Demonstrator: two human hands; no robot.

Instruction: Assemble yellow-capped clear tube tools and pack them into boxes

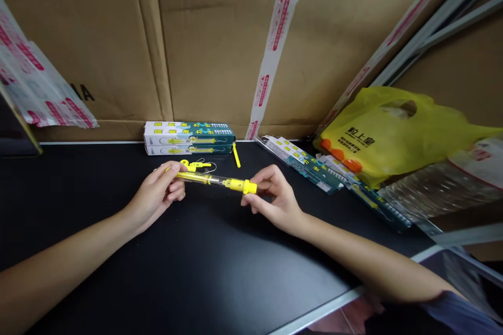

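A clear tube with yellow parts inside (pixel 215 181) is held nearly level above the black table. The fingers of my left hand (pixel 163 188) are closed round its left end. My right hand (pixel 275 196) pinches the yellow cap at its right end, thumb below and fingers behind. Just beyond the tube, small yellow pieces with thin wire hooks (pixel 196 165) lie on the table, partly hidden by my left hand and the tube. A short yellow stick (pixel 236 155) rests beside the stacked boxes.
Two stacked printed boxes (pixel 188 137) stand at the back of the black table (pixel 220 272). Flat printed packages (pixel 302 165) lie at the right, near a yellow plastic bag (pixel 377 131) and clear plastic wrap (pixel 428 188). Large taped cardboard (pixel 212 52) rises behind.
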